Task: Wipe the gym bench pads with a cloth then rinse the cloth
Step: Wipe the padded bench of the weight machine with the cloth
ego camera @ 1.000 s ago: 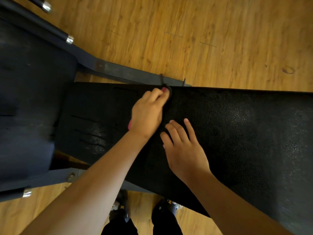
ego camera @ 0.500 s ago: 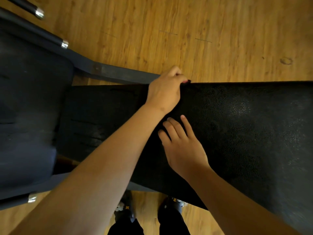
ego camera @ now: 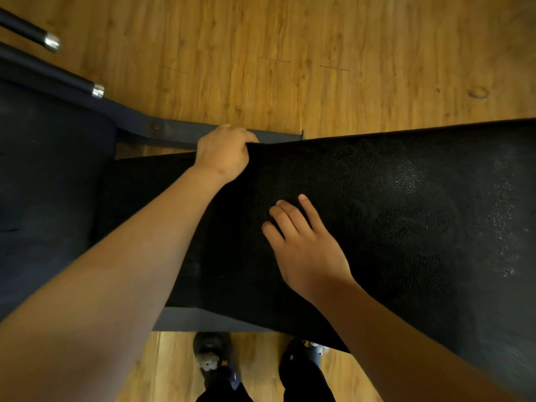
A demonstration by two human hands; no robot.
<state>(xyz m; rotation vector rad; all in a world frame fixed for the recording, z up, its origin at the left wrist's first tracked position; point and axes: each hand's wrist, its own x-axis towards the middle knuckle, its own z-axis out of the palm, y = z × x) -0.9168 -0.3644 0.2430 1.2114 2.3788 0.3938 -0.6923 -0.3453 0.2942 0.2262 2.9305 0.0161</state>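
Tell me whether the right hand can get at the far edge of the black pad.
Probably yes. The right hand lies flat on the black pad; bare pad runs to the far edge, and the left hand grips it further left.

The left hand (ego camera: 223, 153) hooks over the bench pad's (ego camera: 406, 213) far edge, fingertips out of sight; whether they hold a cloth I cannot tell. The pad runs off rightward; one shoe (ego camera: 301, 355) hides half beneath it.
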